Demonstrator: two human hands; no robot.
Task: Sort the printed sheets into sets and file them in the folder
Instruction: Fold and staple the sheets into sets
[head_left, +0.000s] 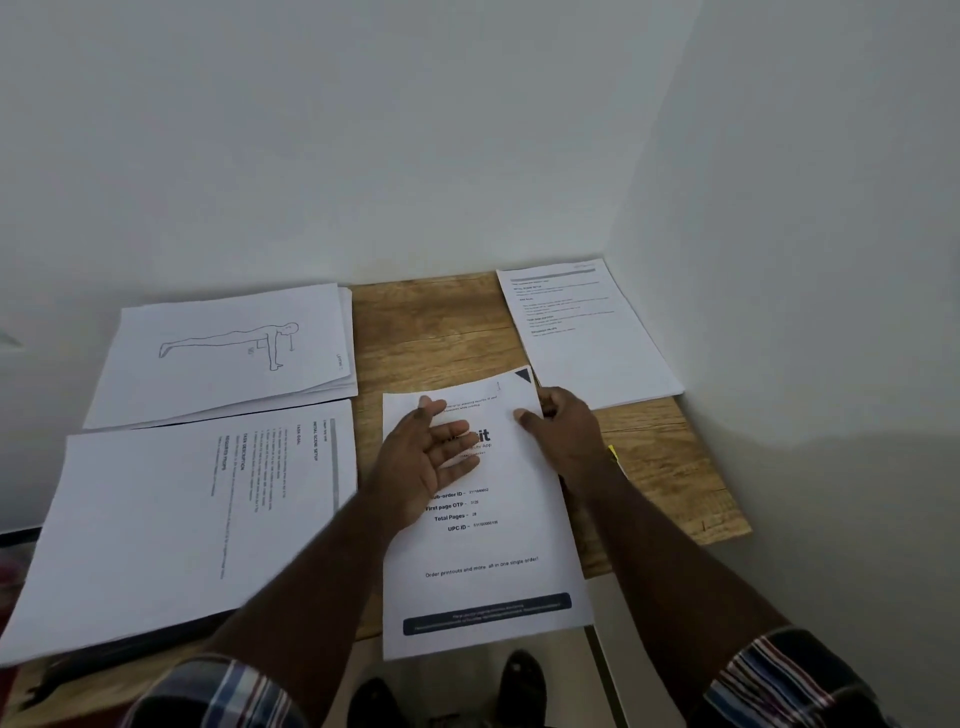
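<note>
- The left hand (426, 457), fingers straight and spread, hovers over the order cover sheet (483, 545) at frame centre.
- The right hand (563, 431) pinches that sheet's upper right edge — thumb on top.
- Other sets lie on the wooden tabletop (441, 327): drawing stack (228, 353) upper left, text sheet (171, 519) lower left — another text stack (587, 332) upper right.

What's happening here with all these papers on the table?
A person is sorting printed sheets on a wooden table. The right hand pinches the edge of the cover sheet in the middle, while the left hand lies open over it. Three other piles are already laid out: a drawing pile at the far left, a text pile in front of it, and another text pile at the far right. Nothing looks filed yet.
</note>
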